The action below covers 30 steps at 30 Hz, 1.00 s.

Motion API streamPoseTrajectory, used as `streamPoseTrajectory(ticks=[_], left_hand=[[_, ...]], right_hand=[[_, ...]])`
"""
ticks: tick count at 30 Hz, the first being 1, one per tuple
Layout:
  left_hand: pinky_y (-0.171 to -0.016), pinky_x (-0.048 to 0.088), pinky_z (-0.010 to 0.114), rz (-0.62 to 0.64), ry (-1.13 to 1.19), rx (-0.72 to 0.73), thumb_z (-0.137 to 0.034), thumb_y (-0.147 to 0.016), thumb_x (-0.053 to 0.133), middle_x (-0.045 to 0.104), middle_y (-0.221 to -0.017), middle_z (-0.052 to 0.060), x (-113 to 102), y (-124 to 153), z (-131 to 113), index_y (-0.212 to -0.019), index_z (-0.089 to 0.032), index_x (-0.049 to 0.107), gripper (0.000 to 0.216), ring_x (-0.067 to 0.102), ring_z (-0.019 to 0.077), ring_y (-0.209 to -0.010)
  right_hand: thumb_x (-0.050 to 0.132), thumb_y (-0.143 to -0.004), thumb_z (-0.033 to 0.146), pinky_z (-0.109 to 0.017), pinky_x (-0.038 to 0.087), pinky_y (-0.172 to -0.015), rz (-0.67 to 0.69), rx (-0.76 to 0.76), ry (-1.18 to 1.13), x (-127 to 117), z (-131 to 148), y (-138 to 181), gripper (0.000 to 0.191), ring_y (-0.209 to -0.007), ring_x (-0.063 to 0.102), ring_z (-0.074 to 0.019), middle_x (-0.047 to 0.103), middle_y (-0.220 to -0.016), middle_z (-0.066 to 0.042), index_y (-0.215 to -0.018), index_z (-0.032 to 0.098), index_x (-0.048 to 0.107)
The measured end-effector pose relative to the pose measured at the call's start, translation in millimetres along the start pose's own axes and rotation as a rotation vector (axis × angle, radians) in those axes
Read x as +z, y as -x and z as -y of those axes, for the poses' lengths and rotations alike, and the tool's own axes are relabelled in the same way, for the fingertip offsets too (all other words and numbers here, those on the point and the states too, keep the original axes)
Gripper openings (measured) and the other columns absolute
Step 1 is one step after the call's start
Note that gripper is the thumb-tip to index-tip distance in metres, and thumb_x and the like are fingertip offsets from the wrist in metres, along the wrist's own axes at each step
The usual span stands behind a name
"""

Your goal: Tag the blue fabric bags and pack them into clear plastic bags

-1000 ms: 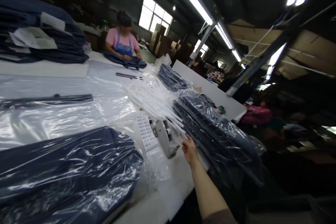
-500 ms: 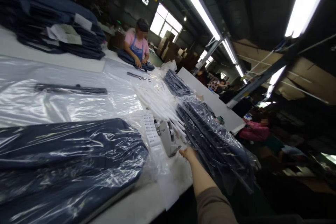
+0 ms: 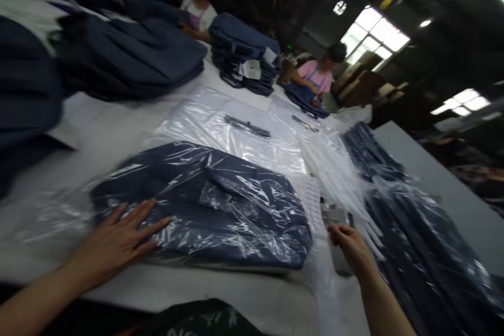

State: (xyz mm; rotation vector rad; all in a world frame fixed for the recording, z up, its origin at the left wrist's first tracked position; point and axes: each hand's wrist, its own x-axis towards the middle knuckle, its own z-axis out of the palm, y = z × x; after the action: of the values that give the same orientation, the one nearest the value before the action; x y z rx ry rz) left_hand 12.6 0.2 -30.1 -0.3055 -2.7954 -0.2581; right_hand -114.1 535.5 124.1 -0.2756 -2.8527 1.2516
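Note:
A navy fabric bag lies flat in clear, shiny plastic on the white table in front of me. My left hand rests on its near left part, palm down with fingers spread. To the right, my right hand is at a grey tape dispenser, partly covering it. Its fingers are pinched together; whatever is between them is too small to make out. Between the wrapped bag and the dispenser lies a sheet of printed labels.
Clear plastic sleeves lie behind the wrapped bag, with a dark strap-like item on top. White strips and wrapped navy goods lie right. Navy bags fill the left. Two co-workers stand across the table.
The view has swung left, bringing my left hand into sight on the wrapped bag. My right hand has come up against the dispenser from its near right side.

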Motion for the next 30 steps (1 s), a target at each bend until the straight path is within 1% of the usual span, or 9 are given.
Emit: streamPoseTrajectory(ticks=[5,8,10,14,19,23,26,28,30], left_hand=[[-0.113,0.009,0.046,0.088,0.008,-0.035,-0.069,-0.085,0.043,0.023,-0.153,0.008,1,0,8,-0.136,-0.050,0.037,0.054,0.026,0.0275,-0.140],[-0.112,0.010,0.049,0.065,0.030,-0.043,-0.073,-0.081,0.045,0.020,-0.154,0.008,5,0,6,-0.136,-0.049,0.038,0.060,0.020,0.0329,-0.141],[-0.112,0.009,0.051,0.060,0.050,-0.047,-0.075,-0.078,0.046,0.024,-0.154,0.008,6,1,6,-0.136,-0.048,0.039,0.064,0.018,0.0347,-0.141],[-0.112,0.010,0.055,0.110,0.063,-0.044,-0.072,-0.079,0.051,0.020,-0.155,0.008,6,3,6,-0.138,-0.049,0.034,0.066,0.015,0.0368,-0.142],[-0.112,0.011,0.056,0.141,0.056,-0.054,-0.065,-0.077,0.060,0.006,-0.157,0.008,0,1,4,-0.139,-0.047,0.034,0.069,0.011,0.0403,-0.141],[-0.113,0.012,0.052,0.139,0.077,-0.076,-0.071,-0.074,0.060,0.009,-0.157,0.007,-3,1,3,-0.137,-0.046,0.039,0.071,0.013,0.0372,-0.142],[-0.113,0.014,0.052,0.122,0.076,-0.079,-0.070,-0.072,0.061,0.016,-0.156,0.007,0,3,5,-0.135,-0.044,0.043,0.070,0.014,0.0369,-0.142],[-0.112,0.015,0.055,0.094,0.050,-0.068,-0.063,-0.073,0.066,0.021,-0.155,0.007,5,5,8,-0.134,-0.044,0.046,0.067,0.015,0.0386,-0.141],[-0.110,0.018,0.057,0.055,0.020,-0.041,-0.058,-0.073,0.068,0.025,-0.154,0.006,12,7,12,-0.133,-0.044,0.046,0.065,0.018,0.0394,-0.140]], right_hand=[[0.071,-0.065,0.043,-0.024,0.028,-0.050,0.806,-0.420,-0.068,149,168,-2,0.030,-0.051,0.037,-0.0080,0.049,-0.051,0.003,-0.056,0.015,0.063],[0.075,-0.062,0.047,-0.023,0.032,-0.052,1.187,-0.599,0.043,247,237,21,0.033,-0.053,0.043,-0.0083,0.056,-0.055,0.003,-0.065,0.015,0.069],[0.077,-0.060,0.047,-0.023,0.037,-0.055,1.230,-0.712,0.250,303,260,34,0.031,-0.055,0.049,-0.0097,0.058,-0.056,0.003,-0.066,0.018,0.070],[0.088,-0.040,0.037,-0.033,0.046,-0.072,0.871,-0.799,0.629,365,273,39,0.033,-0.074,0.063,-0.0237,0.063,-0.059,-0.002,-0.049,0.019,0.062],[0.087,-0.047,0.035,-0.045,0.045,-0.082,0.623,-0.713,0.661,330,269,-1,0.034,-0.093,0.062,-0.0350,0.069,-0.076,-0.013,-0.056,0.016,0.061],[0.073,-0.071,0.042,-0.031,0.044,-0.065,0.705,-0.614,0.534,245,195,19,0.027,-0.067,0.061,-0.0188,0.063,-0.064,-0.003,-0.064,0.018,0.063],[0.070,-0.066,0.062,-0.023,0.038,-0.048,1.158,0.090,-0.128,199,87,86,0.046,-0.047,0.051,-0.0104,0.060,-0.058,0.000,-0.076,0.017,0.065],[0.080,-0.049,0.065,-0.021,0.041,-0.050,1.026,0.531,-0.555,194,24,128,0.065,-0.054,0.059,-0.0109,0.068,-0.071,-0.001,-0.091,0.019,0.064],[0.080,-0.046,0.066,-0.023,0.051,-0.066,0.685,0.683,-0.944,207,-10,151,0.066,-0.074,0.067,-0.0152,0.072,-0.085,-0.005,-0.089,0.018,0.064]])
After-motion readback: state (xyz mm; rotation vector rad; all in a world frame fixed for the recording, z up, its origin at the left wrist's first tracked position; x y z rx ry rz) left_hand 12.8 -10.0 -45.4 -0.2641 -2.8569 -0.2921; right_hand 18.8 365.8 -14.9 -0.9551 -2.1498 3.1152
